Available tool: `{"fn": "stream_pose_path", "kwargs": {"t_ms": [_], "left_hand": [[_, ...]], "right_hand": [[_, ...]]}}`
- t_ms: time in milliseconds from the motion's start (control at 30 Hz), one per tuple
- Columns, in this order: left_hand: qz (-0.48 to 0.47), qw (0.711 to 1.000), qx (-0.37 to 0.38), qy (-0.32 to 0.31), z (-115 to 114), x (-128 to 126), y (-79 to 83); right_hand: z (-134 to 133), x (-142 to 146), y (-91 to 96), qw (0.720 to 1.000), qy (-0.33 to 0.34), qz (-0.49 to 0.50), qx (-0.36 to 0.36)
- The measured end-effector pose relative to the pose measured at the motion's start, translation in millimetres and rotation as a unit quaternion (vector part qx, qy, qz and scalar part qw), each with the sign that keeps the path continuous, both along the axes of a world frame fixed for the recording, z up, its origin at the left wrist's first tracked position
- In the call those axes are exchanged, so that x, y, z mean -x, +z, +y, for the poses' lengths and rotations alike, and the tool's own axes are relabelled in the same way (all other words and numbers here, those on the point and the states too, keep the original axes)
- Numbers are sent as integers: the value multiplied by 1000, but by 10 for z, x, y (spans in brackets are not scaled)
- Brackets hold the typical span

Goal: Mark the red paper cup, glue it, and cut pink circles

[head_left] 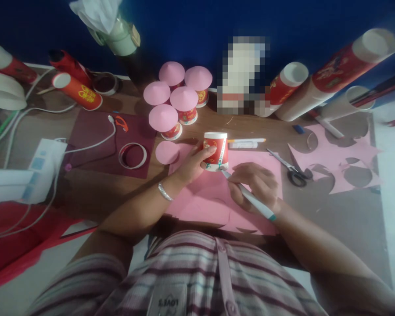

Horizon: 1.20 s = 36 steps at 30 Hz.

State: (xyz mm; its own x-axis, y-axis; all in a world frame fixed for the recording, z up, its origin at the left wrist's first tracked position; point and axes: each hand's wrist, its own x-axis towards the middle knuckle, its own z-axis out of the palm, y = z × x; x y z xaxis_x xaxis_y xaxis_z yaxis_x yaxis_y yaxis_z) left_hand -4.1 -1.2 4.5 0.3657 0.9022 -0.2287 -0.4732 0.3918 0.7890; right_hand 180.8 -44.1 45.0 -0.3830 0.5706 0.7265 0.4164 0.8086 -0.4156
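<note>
My left hand (192,164) is closed around a red and white paper cup (216,150) that stands upside down on a sheet of pink paper (213,197). My right hand (255,184) grips a white pen with a green band (250,197), its tip touching the paper at the cup's base. A cut pink paper circle (166,152) lies just left of the cup. Behind it stand several cups capped with pink paper cones (176,98).
Scissors (291,169) and cut pink scrap paper (342,160) lie to the right. A tape roll (132,155) rests on dark maroon paper (92,145) at left, near white cables and a power strip (23,173). Stacks of cups (335,72) lean at the back right.
</note>
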Motion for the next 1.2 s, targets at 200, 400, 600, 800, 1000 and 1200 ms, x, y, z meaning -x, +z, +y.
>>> {"fn": "stream_pose_path", "kwargs": {"t_ms": [200, 400, 600, 800, 1000, 1200], "left_hand": [[-3, 1000, 4, -7, -1, 6, -34], [2, 1000, 7, -4, 3, 11, -31], [0, 1000, 3, -10, 5, 20, -60], [-3, 1000, 1, -10, 12, 13, -72], [-9, 1000, 11, -2, 1, 4, -16], [-16, 1000, 10, -5, 0, 3, -3]], "right_hand": [[6, -5, -9, 1000, 14, -9, 6], [17, -2, 5, 1000, 3, -29, 8], [28, -11, 4, 1000, -1, -25, 9], [26, -25, -2, 1000, -10, -23, 15], [21, -33, -23, 999, -32, -26, 14], [7, -43, 1, 999, -31, -26, -1]]}}
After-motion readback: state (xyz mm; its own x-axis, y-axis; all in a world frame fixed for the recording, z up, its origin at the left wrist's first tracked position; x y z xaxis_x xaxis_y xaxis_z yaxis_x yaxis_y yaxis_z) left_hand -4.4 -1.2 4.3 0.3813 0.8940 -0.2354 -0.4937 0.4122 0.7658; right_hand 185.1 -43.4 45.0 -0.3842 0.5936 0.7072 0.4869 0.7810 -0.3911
